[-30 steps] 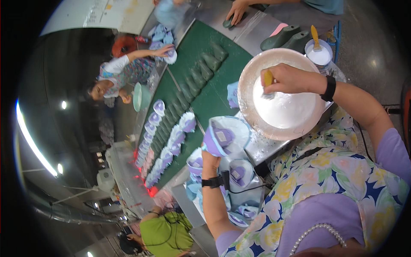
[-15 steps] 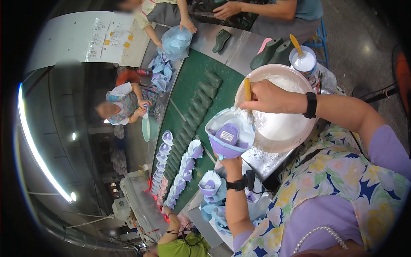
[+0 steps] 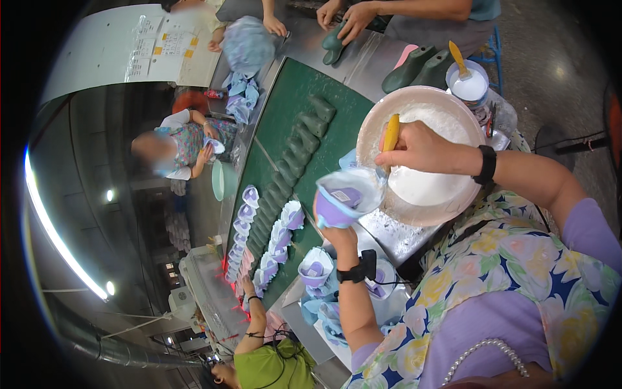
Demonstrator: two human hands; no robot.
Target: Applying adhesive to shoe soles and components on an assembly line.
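Observation:
My left hand (image 3: 340, 238) is closed round a lilac and pale blue shoe upper (image 3: 335, 209), holding it up with its open side showing. In my right hand (image 3: 424, 149) is a brush with a yellow handle (image 3: 391, 133), pinched between thumb and fingers. Its bristles meet the right rim of the upper. Just beyond, under my right forearm, sits a wide pale pink basin (image 3: 367, 129) of white paste-like liquid (image 3: 421, 188). More shoe uppers (image 3: 315, 269) lie piled beside my left wrist.
A green conveyor belt (image 3: 343, 110) carries rows of dark green shoe lasts (image 3: 295, 155) and lilac uppers (image 3: 278, 240). A white pot (image 3: 472, 87) with another brush stands beyond the basin. Co-workers sit along the far side and at lower left; one holds a last (image 3: 334, 45).
The upper in my left hand has tilted, and the brush has turned more upright at its rim. A co-worker's hands have taken hold of the last at the top.

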